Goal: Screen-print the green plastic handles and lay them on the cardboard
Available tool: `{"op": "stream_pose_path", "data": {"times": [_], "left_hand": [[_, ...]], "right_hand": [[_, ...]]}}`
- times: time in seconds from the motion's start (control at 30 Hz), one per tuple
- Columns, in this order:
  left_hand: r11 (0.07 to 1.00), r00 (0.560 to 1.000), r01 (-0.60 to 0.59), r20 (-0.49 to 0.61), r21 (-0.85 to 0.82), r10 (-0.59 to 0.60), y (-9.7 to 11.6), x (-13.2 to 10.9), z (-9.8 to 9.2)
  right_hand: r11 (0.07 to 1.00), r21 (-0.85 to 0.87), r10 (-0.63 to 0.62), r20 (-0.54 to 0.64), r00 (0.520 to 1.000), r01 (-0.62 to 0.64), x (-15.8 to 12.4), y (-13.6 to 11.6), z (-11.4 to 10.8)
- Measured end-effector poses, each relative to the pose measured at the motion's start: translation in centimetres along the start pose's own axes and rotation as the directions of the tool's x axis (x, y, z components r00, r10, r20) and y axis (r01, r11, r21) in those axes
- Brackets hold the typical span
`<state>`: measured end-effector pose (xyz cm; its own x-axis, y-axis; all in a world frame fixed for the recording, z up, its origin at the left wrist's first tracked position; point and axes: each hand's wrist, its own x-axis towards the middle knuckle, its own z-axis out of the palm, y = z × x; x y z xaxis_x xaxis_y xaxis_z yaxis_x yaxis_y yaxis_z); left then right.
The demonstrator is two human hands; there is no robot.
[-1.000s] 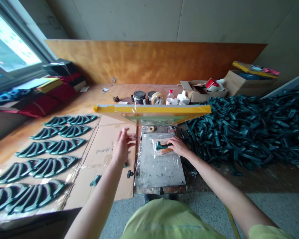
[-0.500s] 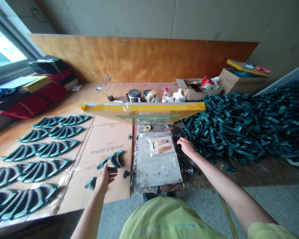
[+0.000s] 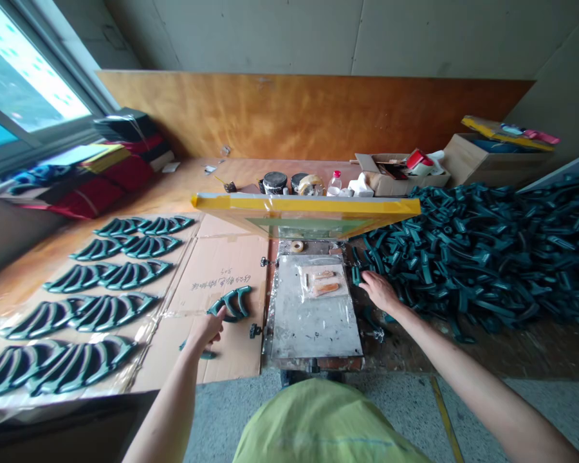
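Covering plywood bench [image 3: 212, 177], flattened cardboard [image 3: 217, 270], concrete walls

- Curved dark-green plastic handle [image 3: 231, 302] on plain tan flattened cardboard [image 3: 217, 270] — faint dark handwriting marks the sheet.
- Rows of matching dark-green curved plastic pieces [image 3: 101, 276], all one glossy shade.
- Heaped pile of dark-green plastic parts [image 3: 487, 251] — same teal-green throughout.
- Yellow-taped screen frame [image 3: 309, 206] with a green mesh panel beneath.
- Dull grey metal plate [image 3: 313, 321], smeared, carrying two orange-brown wooden blocks [image 3: 324, 284] under clear film.
- Warm orange-brown plywood bench [image 3: 183, 186] and backboard, streaky grain.
- Lime-yellow shirt [image 3: 328, 424] on the person.
- Red and yellow stacked sheets [image 3: 101, 186] by the window.
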<state>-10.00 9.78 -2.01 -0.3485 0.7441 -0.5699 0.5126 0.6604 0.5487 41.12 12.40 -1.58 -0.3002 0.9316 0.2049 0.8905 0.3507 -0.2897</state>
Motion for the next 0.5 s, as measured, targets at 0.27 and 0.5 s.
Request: {"op": "stream_pose_path", "data": {"times": [0.27,0.5], "left_hand": [[0.549,0.796,-0.568,-0.241,-0.613,0.555,16.0,-7.8,-4.0],[0.384,0.722,-0.621,-0.308,-0.683,0.619,22.7,-12.8,-5.1]], "right_hand": [[0.954,0.072,-0.296,0.058,0.953,0.292,5.3,-8.6,0.9],[0.966,0.020,-0.257,0.057,0.965,0.257,5.5,-9.2,2.6]]}}
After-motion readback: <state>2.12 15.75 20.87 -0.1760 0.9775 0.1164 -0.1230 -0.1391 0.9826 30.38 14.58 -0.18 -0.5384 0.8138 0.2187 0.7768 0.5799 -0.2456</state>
